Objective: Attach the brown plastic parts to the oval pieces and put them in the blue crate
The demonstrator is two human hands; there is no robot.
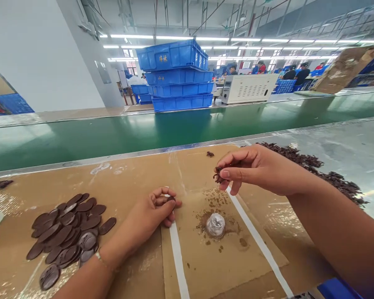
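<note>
My left hand [162, 209] is closed, pinching a small dark brown piece [171, 199] between thumb and fingers; only its edge shows. A heap of flat, dark brown oval discs [65, 230] lies to its left. My right hand [246, 168], raised over the board, pinches a dark brown piece with thin curled prongs [218, 176]. Between the hands and nearer me, a clear, glassy lump [215, 225] sits on a cardboard sheet [202, 270], ringed by brown stains. Behind my right wrist spreads a pile of dark brown pronged pieces [308, 160].
One small pronged piece [210, 154] lies near the cardboard's far edge. White tape strips [255, 236] run along the sheet. Beyond it is a green conveyor belt [121, 131], with stacked blue crates [180, 79] and a beige metal box [249, 88] behind. People sit farther back.
</note>
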